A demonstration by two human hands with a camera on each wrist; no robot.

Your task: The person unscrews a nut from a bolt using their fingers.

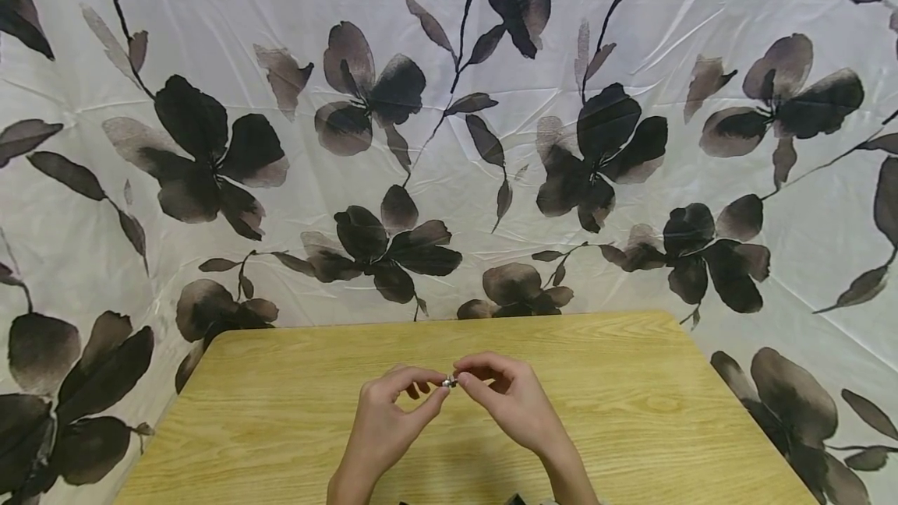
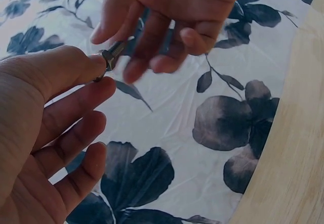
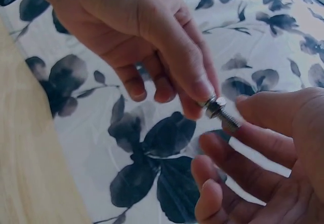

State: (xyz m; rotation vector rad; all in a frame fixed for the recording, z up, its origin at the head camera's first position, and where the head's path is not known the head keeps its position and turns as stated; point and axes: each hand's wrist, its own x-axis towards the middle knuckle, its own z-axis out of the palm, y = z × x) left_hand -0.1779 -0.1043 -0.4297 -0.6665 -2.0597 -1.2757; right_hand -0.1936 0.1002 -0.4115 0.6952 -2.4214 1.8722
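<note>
Between the thumb and fingertips of my left hand [image 1: 389, 415] is a small silvery metal bolt [image 3: 229, 118]. A wider collar, like a nut or washer, sits on it close to the left fingertips, and its threaded shank points toward my right hand [image 1: 515, 404]. The left wrist view shows the same bolt [image 2: 114, 54] held at its thick end, the grip covering that end. My right hand has loosely bent, parted fingers around the threaded end. In the right wrist view its index fingertip is right at the shank's tip, with a gap between thumb and shank.
Both hands are above a light wood-grain table [image 1: 281, 380]. Behind and beside it hangs a white cloth [image 1: 491, 240] printed with dark flowers. Small dark items [image 1: 515, 499] show at the bottom edge of the head view, between the forearms.
</note>
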